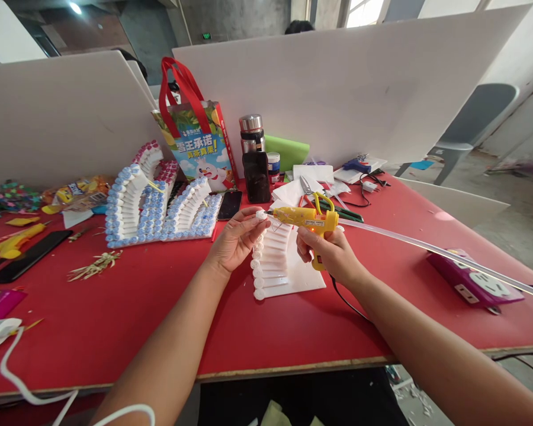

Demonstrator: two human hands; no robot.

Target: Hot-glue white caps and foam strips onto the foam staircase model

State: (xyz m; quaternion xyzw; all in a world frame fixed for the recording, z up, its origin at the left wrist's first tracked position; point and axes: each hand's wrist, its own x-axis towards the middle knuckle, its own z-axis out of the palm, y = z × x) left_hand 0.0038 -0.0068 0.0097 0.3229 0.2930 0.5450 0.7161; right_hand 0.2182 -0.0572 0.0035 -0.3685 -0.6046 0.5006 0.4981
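Observation:
My right hand (331, 251) grips a yellow hot glue gun (308, 219) by its handle, with a long clear glue stick (435, 251) sticking out behind it to the right. The nozzle points left at a small white cap (261, 215) pinched in the fingers of my left hand (237, 239). Both hands hover over a white foam board (278, 263) that carries a curved row of white tubes with round ends, lying on the red table (137, 319).
A bigger tube model with blue caps (160, 204) stands at the left. Behind are a printed bag with red handles (195, 139), a steel flask (251, 133), a black phone (230, 204), scissors (313, 192) and a blue glue gun (357, 164). A purple power strip (475, 281) lies right.

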